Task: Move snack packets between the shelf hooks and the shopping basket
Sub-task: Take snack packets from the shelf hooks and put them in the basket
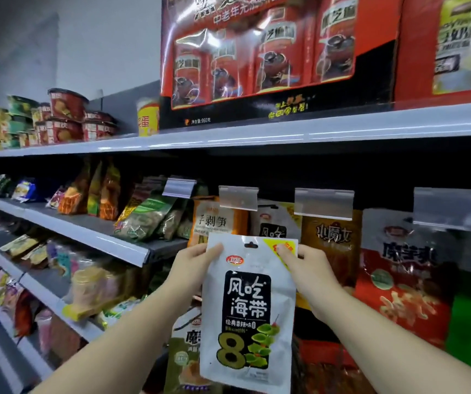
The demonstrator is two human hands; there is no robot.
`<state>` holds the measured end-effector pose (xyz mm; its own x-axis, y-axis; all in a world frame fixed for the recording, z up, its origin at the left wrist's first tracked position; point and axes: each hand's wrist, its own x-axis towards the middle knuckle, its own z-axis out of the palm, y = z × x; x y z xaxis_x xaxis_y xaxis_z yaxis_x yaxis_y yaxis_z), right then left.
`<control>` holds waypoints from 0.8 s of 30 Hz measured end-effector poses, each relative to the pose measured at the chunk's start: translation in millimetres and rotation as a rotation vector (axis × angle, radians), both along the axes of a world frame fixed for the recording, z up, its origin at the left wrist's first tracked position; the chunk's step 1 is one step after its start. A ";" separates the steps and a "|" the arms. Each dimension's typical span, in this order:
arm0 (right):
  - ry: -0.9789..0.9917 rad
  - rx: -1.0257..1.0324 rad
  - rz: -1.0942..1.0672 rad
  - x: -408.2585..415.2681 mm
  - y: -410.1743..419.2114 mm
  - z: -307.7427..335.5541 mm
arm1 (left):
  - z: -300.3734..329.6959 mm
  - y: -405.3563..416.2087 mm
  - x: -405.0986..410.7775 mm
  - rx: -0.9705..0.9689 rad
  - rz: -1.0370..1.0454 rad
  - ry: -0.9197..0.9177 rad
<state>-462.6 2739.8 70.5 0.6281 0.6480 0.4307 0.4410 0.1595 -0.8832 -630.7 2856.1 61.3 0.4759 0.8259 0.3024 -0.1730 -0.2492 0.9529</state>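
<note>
Packet (pixel 247 311), white with black label panel, hung upright in the head view, long axis vertical, hang-hole end pointing up toward the clear tag holder (pixel 238 198) on the hook row. Printed face was turned to the camera. Left hand (pixel 191 265) pinched its top left corner, thumb on the front. Right hand (pixel 304 270) pinched the top right corner at the yellow flash. Packet sat just below a matching white packet (pixel 275 223) hanging on the shelf, between orange (pixel 214 220) and brown (pixel 332 237) packets.
</note>
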 end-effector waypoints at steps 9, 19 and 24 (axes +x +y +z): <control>-0.085 0.034 -0.052 -8.8 33.2 47.6 | 42.5 55.4 5.2 0.105 -0.031 -0.117; -0.008 -0.015 -0.161 3.6 44.9 55.5 | 58.9 70.1 34.2 0.098 -0.115 -0.115; 0.040 -0.097 -0.306 18.2 50.3 59.3 | 53.3 80.8 53.7 0.093 -0.085 -0.065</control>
